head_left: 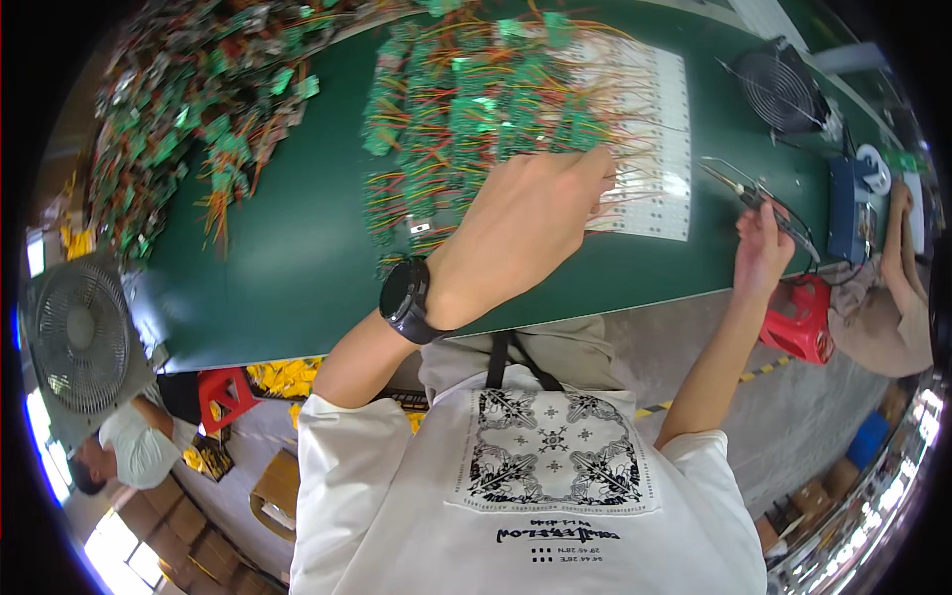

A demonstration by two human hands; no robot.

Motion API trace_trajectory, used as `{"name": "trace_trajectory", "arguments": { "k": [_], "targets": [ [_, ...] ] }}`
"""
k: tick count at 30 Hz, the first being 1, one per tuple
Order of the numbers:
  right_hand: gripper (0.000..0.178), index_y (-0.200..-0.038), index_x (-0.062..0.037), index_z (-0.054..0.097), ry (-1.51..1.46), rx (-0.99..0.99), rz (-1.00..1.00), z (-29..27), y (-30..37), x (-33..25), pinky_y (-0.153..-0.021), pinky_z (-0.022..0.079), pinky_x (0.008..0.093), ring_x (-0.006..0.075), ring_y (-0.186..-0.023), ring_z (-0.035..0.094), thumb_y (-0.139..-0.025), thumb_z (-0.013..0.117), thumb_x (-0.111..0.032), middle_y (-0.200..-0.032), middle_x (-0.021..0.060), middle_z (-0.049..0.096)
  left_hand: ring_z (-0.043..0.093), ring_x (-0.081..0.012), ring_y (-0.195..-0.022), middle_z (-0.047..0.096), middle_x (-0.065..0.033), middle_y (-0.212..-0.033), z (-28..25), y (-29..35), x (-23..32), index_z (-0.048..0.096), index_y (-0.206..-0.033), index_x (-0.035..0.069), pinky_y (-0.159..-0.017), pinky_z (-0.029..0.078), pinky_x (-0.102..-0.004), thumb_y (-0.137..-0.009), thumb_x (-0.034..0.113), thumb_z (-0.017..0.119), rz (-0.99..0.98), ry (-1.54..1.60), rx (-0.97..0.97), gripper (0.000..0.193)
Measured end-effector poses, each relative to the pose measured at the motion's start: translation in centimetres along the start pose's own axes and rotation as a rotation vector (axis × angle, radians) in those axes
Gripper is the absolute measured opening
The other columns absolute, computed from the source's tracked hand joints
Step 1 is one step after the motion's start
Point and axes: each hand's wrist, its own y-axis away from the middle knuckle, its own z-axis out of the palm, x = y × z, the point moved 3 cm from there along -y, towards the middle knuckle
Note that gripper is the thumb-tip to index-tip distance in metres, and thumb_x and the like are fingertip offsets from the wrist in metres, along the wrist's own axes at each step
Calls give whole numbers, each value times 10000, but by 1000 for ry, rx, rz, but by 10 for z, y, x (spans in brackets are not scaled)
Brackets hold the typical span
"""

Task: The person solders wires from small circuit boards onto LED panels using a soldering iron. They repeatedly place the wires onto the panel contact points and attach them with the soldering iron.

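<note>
green bench [297,307] fills the upper view, with a heap of small green circuit boards [164,129] at its left and a black round fan [781,91] at far right. the white panel [676,149] lies right of centre, with rows of wired green boards [476,104] beside it and their red and yellow wires reaching over it. the left hand [526,213] is above the near rows, fingers bent towards the wire ends; i cannot tell whether they pinch one. the right hand [762,248] has its fingers clamped around a soldering iron [746,188], tip well apart from the panel. the step looks like joining wires to the panel. to do it well, i would steady one wire flat on its pad, keep fingertips clear of the heat, touch briefly, and let the joint set before letting go.
</note>
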Motion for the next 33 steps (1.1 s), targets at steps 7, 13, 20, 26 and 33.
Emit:
{"name": "trace_trajectory", "arguments": {
  "k": [7,13,20,26,33],
  "targets": [
    [233,-1068,61,595,49,42,1,1,2,-6,-552,425,260,178,-630,594,-893,615,-90,-775,123,640,605,-259,-606,621,-83,-740,51,-13,8,616,-882,49,-501,450,-366,-839,114,598,137,-236,-112,80],
    [254,-1060,83,581,112,-20,-34,3,6,-9,-540,439,284,215,-623,606,-873,628,-82,-776,154,638,573,-178,-548,576,-8,-779,74,-13,-2,635,-901,79,-466,433,-310,-721,97,630,309,-352,58,181],
    [258,-1068,91,564,157,-8,-199,6,9,-15,-547,457,298,231,-626,611,-869,621,-63,-776,165,635,562,-151,-544,572,-3,-768,77,-15,-7,637,-896,85,-463,425,-293,-723,93,630,325,-333,94,174],
    [258,-1072,97,565,125,-57,-80,4,19,-14,-534,461,298,225,-612,608,-866,616,-49,-780,166,636,555,-153,-529,580,-5,-772,81,-14,-9,632,-862,83,-459,420,-297,-752,104,648,334,-344,124,113],
    [259,-1062,112,575,173,-198,-53,3,18,-9,-518,474,295,227,-599,623,-855,632,-34,-802,168,643,545,-154,-518,578,1,-753,82,-16,-8,652,-866,84,-451,408,-293,-758,104,667,316,-344,143,111]
  ]
}}
